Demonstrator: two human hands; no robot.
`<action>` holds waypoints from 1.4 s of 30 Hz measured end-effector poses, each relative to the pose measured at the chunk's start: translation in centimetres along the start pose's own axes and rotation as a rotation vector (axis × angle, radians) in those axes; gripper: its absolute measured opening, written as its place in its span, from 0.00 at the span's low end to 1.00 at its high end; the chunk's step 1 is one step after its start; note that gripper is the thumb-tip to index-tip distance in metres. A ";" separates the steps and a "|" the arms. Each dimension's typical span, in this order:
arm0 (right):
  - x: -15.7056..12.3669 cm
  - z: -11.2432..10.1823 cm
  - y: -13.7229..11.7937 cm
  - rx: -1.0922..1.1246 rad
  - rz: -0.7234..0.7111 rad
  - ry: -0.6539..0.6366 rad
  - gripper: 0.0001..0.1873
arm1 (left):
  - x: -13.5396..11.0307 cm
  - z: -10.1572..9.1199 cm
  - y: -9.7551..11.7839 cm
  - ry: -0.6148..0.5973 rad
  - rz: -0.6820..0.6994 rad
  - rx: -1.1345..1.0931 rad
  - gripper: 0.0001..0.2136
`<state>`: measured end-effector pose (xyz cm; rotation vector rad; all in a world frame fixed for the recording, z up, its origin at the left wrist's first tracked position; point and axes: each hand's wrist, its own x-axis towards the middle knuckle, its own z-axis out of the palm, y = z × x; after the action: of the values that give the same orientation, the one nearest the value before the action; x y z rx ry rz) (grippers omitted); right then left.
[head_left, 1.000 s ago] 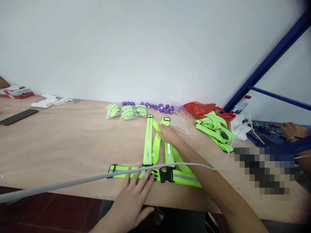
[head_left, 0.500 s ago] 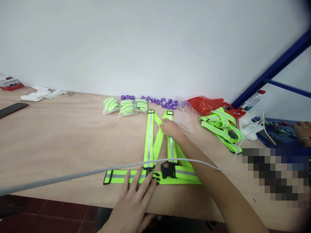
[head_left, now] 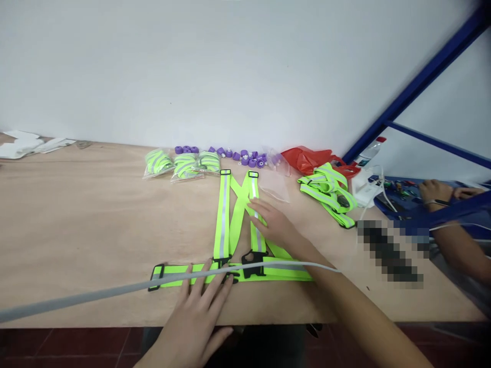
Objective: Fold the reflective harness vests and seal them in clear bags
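Left hand [head_left: 199, 309], fingers parted, and right hand [head_left: 274, 224], fingers outstretched, reach over the wooden surface [head_left: 88, 220], both resting on the yellow-green harness [head_left: 222, 220] laid flat there; to its right lies a strap bundle [head_left: 325, 191], and farther back, small strap bags [head_left: 186, 166] and purple pieces [head_left: 252, 162].

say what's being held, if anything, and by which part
Nothing appears gripped: the left hand lies spread on the horizontal strap, the right hand over an upright strap.

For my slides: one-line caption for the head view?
Left hand and right hand rest on a yellow-green reflective harness, its buckle open, laid out on a wooden table.
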<state>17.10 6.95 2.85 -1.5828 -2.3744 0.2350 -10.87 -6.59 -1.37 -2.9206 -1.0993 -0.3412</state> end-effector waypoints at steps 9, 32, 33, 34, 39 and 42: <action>-18.4 0.4 1.6 0.033 0.206 0.218 0.27 | 0.0 -0.8 -0.3 0.103 0.015 -0.020 0.29; -21.3 -1.4 4.7 0.340 0.277 0.171 0.18 | 3.6 1.1 2.0 0.216 0.186 0.053 0.31; -21.3 -1.4 4.8 0.344 0.276 0.169 0.18 | 3.6 1.0 2.1 0.212 0.179 0.053 0.31; -21.4 -1.4 4.9 0.351 0.274 0.165 0.18 | 3.6 1.0 2.2 0.205 0.170 0.051 0.32; -21.5 -1.2 5.8 0.394 0.281 0.173 0.17 | 3.6 0.9 2.6 0.150 0.130 0.040 0.31; -21.5 -1.1 6.2 0.374 0.272 0.181 0.17 | 3.5 0.8 2.6 0.126 0.116 0.030 0.31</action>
<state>30.67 -10.45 -0.82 -1.6551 -1.8458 0.5323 -6.42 -6.22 -1.28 -2.8751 -0.9064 -0.4940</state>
